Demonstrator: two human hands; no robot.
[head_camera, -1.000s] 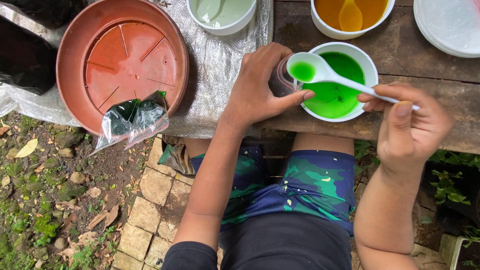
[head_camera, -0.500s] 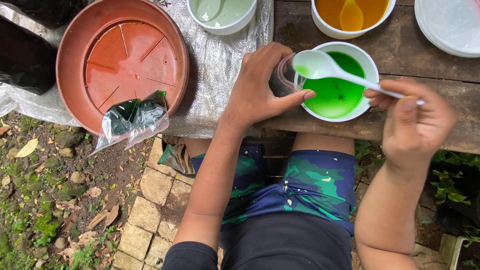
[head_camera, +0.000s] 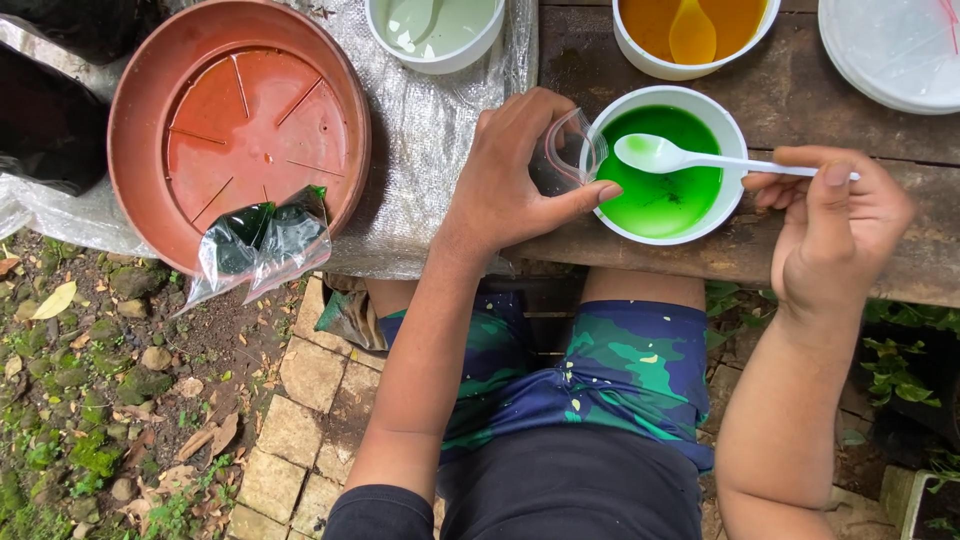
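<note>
Gripping a clear bag (head_camera: 572, 150), left hand (head_camera: 505, 185) flanks green bowl (head_camera: 662, 235); right hand (head_camera: 835, 235) holds spoon (head_camera: 690, 158) above.

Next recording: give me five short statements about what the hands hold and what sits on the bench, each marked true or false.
1. The right hand holds a white plastic spoon over the bowl of green liquid. True.
2. The left hand holds a metal cup. False: it holds a small clear plastic bag at the bowl's rim.
3. The spoon in the orange liquid bowl is blue. False: it looks orange.
4. Filled dark green bags lie on the rim of the brown plant saucer. True.
5. The saucer is full of soil. False: it holds none.
</note>
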